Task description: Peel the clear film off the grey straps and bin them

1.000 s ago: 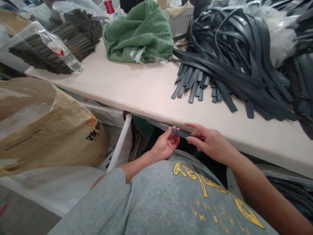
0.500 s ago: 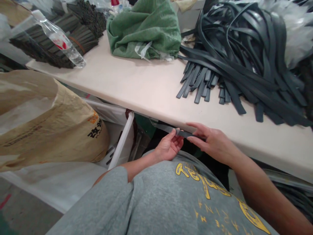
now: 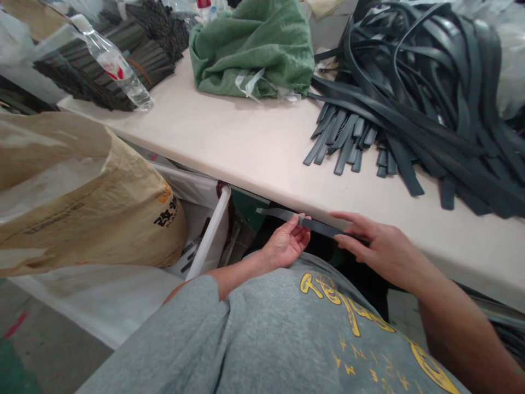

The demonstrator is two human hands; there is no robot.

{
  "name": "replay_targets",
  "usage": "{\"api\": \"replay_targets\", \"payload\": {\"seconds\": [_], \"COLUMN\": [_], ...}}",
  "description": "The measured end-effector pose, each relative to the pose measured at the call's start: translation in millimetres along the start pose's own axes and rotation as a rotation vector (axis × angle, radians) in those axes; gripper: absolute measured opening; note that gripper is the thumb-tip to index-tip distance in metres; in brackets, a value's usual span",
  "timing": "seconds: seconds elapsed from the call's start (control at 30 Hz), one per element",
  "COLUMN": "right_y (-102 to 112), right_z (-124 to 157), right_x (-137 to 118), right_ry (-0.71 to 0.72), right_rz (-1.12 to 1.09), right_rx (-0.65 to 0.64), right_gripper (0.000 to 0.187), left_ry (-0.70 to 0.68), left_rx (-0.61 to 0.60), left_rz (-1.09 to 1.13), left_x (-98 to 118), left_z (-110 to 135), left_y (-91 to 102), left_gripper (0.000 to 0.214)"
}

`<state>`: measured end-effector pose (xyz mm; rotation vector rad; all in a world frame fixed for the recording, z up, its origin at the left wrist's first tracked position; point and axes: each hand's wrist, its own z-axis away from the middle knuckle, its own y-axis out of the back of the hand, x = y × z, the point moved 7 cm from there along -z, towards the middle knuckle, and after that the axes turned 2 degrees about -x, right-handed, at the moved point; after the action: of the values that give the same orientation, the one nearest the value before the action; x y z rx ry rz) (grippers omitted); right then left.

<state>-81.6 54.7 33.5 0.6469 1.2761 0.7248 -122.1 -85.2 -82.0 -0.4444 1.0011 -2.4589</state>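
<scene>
A dark strip (image 3: 322,227) lies just beyond the near edge of the table (image 3: 246,142), a little below its top, with a translucent film strip (image 3: 275,212) reaching from its left end along that same edge. The left hand (image 3: 287,244), on the near side of the table edge, pinches the strip between thumb and fingers where dark part and film meet, its palm turned up. The right hand (image 3: 377,243), farther right and close by the table edge, has its thumb against the strip and its forefinger spread apart above; whether its other fingers close on it I cannot tell. On the table's right half sprawls a heap of dark straps (image 3: 422,93); toward its back middle sits a green cloth (image 3: 254,49); at its left end a clear bottle (image 3: 117,65) leans on a dark bundle (image 3: 74,76). Left of the hands, in front of the table, a tan sack (image 3: 135,219) stands in a white-lined bin (image 3: 211,232).
</scene>
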Motion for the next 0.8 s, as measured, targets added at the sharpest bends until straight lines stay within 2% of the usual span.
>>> {"api": "replay_targets", "payload": {"seconds": [0.07, 0.13, 0.27, 0.37, 0.5, 0.57, 0.67, 0.8], "right_y": [15.8, 20.7, -6.5, -14.9, 12.3, 27.1, 37.3, 17.9], "right_z": [15.3, 21.1, 3.7, 0.1, 36.7, 56.6, 66.8, 43.3], "right_x": [9.5, 11.2, -1.5, -13.1, -22.2, -27.6, -36.5, -37.1], "right_ry": [-0.014, -0.019, -0.042, 0.032, 0.181, 0.247, 0.325, 0.356], "right_rz": [-0.044, 0.002, 0.180, 0.140, -0.045, -0.103, -0.135, -0.077], "right_rx": [0.008, 0.042, 0.043, 0.002, -0.089, -0.098, 0.012, 0.172], "right_gripper": [0.041, 0.039, 0.034, 0.035, 0.038, 0.035, 0.026, 0.025], "left_ry": [0.005, 0.069, 0.192, 0.156, 0.066, 0.055, 0.087, 0.131], "left_rx": [-0.003, -0.021, -0.064, -0.038, -0.013, -0.009, -0.025, -0.087], "left_rz": [0.003, -0.035, -0.119, -0.118, -0.104, -0.105, -0.126, -0.189], "left_x": [0.2, -9.5, -31.1, -24.4, -3.3, 0.7, -3.3, -13.1], "left_z": [0.0, 0.2, 1.5, 2.1, 4.8, 6.2, 7.5, 11.4], "left_y": [-0.2, -2.2, -6.8, -5.7, -4.2, -4.0, -5.5, -10.0], "left_gripper": [0.015, 0.013, 0.011, 0.013, 0.014, 0.015, 0.015, 0.014]}}
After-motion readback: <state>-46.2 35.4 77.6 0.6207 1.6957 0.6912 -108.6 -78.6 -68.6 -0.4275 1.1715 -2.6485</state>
